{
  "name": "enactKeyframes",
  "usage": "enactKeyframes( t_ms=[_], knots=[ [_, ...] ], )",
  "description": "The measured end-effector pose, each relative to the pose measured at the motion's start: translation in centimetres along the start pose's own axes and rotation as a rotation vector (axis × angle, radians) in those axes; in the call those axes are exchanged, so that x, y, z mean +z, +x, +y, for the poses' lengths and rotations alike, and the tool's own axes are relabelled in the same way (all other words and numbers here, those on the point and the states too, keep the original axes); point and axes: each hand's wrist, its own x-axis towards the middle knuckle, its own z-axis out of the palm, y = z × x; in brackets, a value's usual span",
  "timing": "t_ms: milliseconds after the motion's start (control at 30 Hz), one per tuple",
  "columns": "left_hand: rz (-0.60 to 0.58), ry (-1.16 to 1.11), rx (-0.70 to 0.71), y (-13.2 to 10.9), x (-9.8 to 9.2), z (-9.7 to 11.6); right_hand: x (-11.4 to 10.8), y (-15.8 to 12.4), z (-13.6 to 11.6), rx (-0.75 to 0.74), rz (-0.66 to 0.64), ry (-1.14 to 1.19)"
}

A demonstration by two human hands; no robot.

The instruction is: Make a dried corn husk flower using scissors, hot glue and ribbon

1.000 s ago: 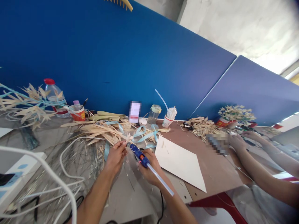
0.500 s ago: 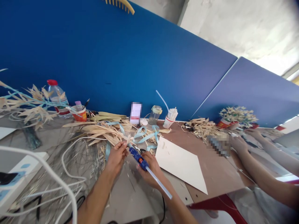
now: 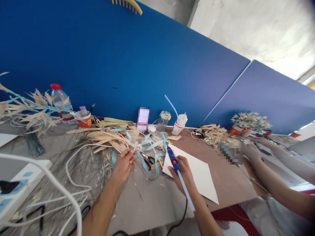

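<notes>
In my right hand (image 3: 183,172) is a blue hot glue gun (image 3: 174,159), a long clear glue stick (image 3: 186,191) trailing from its back end. The gun is over the white board (image 3: 203,178). My left hand (image 3: 125,164) pinches a small pale husk flower (image 3: 135,146) between thumb and fingertips; a thin wire seems to hang below it. Light blue ribbon (image 3: 147,143) lies in loops just beyond and between my hands. Black-handled scissors (image 3: 149,160) rest under the ribbon. Dried corn husks (image 3: 108,138) are piled behind my left hand.
White cables (image 3: 67,167), thin wires and a power strip (image 3: 23,183) cover the left side. Along the blue partition stand a bottle (image 3: 61,105), a paper cup (image 3: 84,119), a phone (image 3: 143,118), a jar (image 3: 162,122) and another cup (image 3: 179,127). A co-worker's hands (image 3: 251,151) are at right.
My right hand has moved the glue gun rightward, away from the husk flower and over the white board. The scissors are now uncovered. My left hand stays in place with the flower.
</notes>
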Motion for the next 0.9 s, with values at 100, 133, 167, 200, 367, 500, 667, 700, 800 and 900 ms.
enactKeyframes(
  t_ms=[100,133,167,200,367,500,667,700,800,900],
  knots=[
    [-0.012,-0.026,-0.017,-0.1,0.0,0.1,-1.5,-0.2,3.9,0.058,-0.086,-0.263],
    [-0.019,-0.029,-0.024,-0.1,0.0,0.1,-1.9,-0.2,5.0,0.083,-0.112,-0.356],
    [-0.027,-0.028,-0.032,-0.1,0.0,0.1,-2.3,-0.2,6.0,0.115,-0.136,-0.44],
    [-0.036,-0.027,-0.038,-0.1,0.0,0.1,-2.6,-0.2,6.8,0.157,-0.155,-0.508],
    [-0.059,-0.015,-0.053,-0.1,0.0,0.1,-3.4,-0.3,9.2,0.272,-0.263,-0.607],
    [-0.053,0.006,-0.063,-0.2,0.1,0.2,-4.1,0.2,8.5,0.258,-0.173,-0.489],
    [-0.069,0.001,-0.066,-0.4,0.3,0.3,-1.2,2.0,1.6,0.13,-0.067,0.131],
    [-0.07,0.008,-0.066,-0.4,0.3,0.4,0.1,2.4,-0.2,0.127,-0.118,0.252],
    [-0.076,0.029,-0.055,-0.5,0.4,0.5,4.4,3.0,-4.9,0.195,-0.291,0.487],
    [-0.059,0.036,-0.047,-0.5,0.5,0.6,7.6,3.6,-7.5,0.254,-0.337,0.581]
  ],
)
